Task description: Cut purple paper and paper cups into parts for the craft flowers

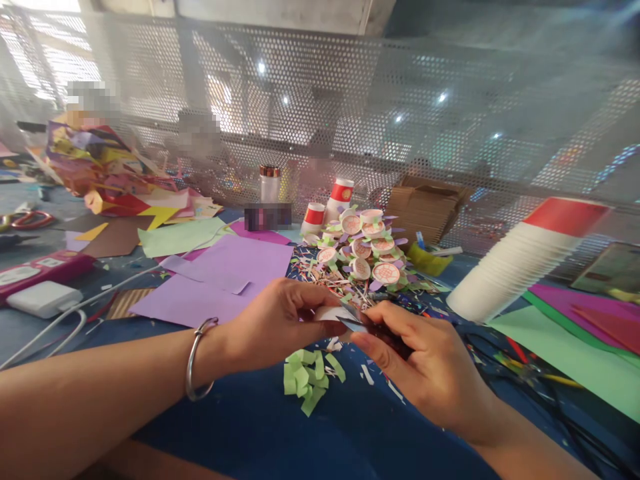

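Over the middle of the table, my left hand (287, 317) pinches a small white paper cup piece (326, 313). My right hand (415, 360) is wrapped around a pair of scissors (354, 325), whose blades point left and meet the white piece. Its handles are mostly covered by my fingers. Just below my hands lies a small heap of cut light green paper pieces (307, 380). Behind them rises a pile of cut cup bottoms (361, 249) with red prints and green and purple paper tabs, among thin paper scraps.
Purple paper sheets (200, 293) lie to the left, near a pink power strip (47, 273) with a white charger (45, 298). A tall leaning stack of paper cups (520, 267) stands right, beside green paper (575, 353) and black cables (545, 400). Behind runs a perforated metal screen (310, 87).
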`<state>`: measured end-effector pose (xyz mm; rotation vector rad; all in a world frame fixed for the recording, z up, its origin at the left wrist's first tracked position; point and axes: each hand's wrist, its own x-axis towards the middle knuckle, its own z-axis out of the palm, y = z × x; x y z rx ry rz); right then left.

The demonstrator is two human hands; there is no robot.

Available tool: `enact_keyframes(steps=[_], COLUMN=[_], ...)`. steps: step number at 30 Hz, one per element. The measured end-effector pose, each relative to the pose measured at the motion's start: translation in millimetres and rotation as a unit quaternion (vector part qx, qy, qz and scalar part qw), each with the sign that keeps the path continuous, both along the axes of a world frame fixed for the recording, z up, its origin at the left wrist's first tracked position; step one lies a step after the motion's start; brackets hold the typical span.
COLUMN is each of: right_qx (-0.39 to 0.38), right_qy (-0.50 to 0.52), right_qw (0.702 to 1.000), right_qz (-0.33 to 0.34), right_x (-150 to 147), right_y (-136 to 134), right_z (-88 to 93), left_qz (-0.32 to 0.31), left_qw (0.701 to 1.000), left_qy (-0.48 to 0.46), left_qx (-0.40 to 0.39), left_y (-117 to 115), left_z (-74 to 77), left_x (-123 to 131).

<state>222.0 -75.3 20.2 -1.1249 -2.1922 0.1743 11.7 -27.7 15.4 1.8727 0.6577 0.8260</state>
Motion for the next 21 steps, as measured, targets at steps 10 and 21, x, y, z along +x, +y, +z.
enact_keyframes(steps=[10, 21], right_qx=[-0.017, -0.126], right_qy=[-0.006, 0.120], right_qw=[1.000, 0.983], right_qz=[-0.008, -0.061], right_x=[0, 5], right_y=[0, 9], right_z=[-4.2, -2.9], left_qz=[-0.023, -0.049], left_qw=[0.997, 0.984], left_qy=[0.021, -0.024], left_qx=[-0.070, -0.169], left_y=[7, 13], left_z=[-4.3, -2.8], left_x=[-2, 1])
